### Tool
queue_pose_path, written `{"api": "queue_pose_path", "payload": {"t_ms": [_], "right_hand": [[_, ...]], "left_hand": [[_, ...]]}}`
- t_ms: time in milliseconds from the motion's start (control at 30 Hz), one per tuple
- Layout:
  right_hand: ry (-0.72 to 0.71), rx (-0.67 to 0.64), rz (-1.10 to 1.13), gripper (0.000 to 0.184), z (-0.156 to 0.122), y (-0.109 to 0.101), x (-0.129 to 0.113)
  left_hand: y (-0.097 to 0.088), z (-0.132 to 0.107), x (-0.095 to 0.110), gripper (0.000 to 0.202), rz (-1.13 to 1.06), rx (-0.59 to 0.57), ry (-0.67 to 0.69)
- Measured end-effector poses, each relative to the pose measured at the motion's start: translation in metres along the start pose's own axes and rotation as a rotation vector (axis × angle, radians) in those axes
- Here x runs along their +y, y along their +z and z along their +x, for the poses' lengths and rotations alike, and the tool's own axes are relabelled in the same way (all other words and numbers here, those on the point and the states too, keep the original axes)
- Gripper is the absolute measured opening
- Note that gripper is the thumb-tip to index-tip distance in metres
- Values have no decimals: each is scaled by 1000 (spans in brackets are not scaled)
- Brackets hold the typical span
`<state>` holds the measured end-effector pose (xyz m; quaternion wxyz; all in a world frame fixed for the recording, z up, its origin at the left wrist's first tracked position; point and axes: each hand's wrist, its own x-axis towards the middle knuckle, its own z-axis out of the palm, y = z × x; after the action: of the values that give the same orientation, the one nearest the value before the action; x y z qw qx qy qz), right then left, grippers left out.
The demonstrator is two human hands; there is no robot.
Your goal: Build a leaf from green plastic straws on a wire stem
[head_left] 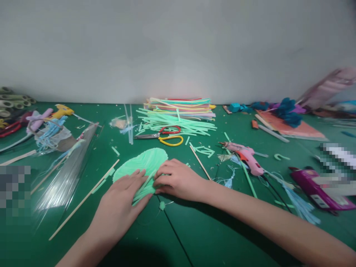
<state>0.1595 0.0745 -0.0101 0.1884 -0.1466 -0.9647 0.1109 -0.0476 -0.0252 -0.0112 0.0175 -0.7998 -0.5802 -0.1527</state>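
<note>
A flat leaf-shaped fan of light green straws (143, 163) lies on the green table (194, 237) in front of me. My left hand (122, 198) lies flat on its lower left part, fingers stretched out and pressing down. My right hand (178, 180) rests on the fan's lower right edge with fingers curled, pinching the green straw ends there. A small green blob on a thin thread (162, 205) lies just below the fan.
Red and yellow scissors (167, 135), loose green straws (178, 124) and a stack of coloured sheets (180, 105) lie behind. A pink glue gun (247, 157) is at right, a purple box (319, 187) further right. Wooden sticks (86, 196) and a clear sleeve (66, 174) lie at left.
</note>
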Motion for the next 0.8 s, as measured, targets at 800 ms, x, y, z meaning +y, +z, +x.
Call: {"api": "queue_pose_path", "payload": {"t_ms": [800], "right_hand": [[70, 0, -113, 36, -41, -12, -29]], "left_hand": [[12, -29, 26, 51, 236, 171, 370]]}}
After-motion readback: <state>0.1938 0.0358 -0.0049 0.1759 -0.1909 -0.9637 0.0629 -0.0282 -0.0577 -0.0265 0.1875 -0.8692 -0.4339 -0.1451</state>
